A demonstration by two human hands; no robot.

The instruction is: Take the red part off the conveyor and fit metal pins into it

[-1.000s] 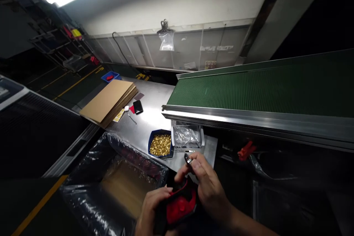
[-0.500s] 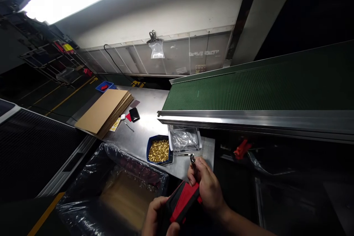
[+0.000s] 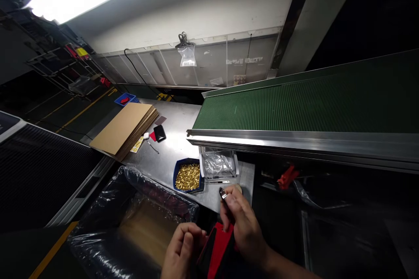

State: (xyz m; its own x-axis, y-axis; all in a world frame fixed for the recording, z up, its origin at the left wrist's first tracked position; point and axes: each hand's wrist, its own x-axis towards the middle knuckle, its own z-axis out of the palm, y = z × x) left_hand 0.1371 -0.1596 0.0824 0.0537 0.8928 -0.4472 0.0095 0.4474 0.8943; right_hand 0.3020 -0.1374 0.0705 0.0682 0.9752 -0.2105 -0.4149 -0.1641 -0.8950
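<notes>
My left hand (image 3: pixel 180 250) is curled around the lower end of a red and black case-like part (image 3: pixel 218 250) near the bottom edge of the view. My right hand (image 3: pixel 244 224) rests against the part's upper right side, and its fingertips pinch a small shiny metal piece (image 3: pixel 223 193) above it. Both hands hover over the front edge of a steel table (image 3: pixel 170 150). Just beyond the fingers sit a blue tray of small brass pieces (image 3: pixel 188 176) and a clear tray of plastic bags (image 3: pixel 218 163).
A green conveyor belt (image 3: pixel 294 107) with a steel rail runs along the right. A plastic-lined box (image 3: pixel 137 222) stands at lower left. On the far table lie stacked cardboard sheets (image 3: pixel 126 128), a black phone-like object (image 3: pixel 159 133) and a small blue bin (image 3: pixel 124 99). A red clip (image 3: pixel 286 176) sits under the belt.
The red and black part has turned more upright between my hands. My left hand shifted its hold lower on it. My right fingers still pinch the metal piece, now slightly lower.
</notes>
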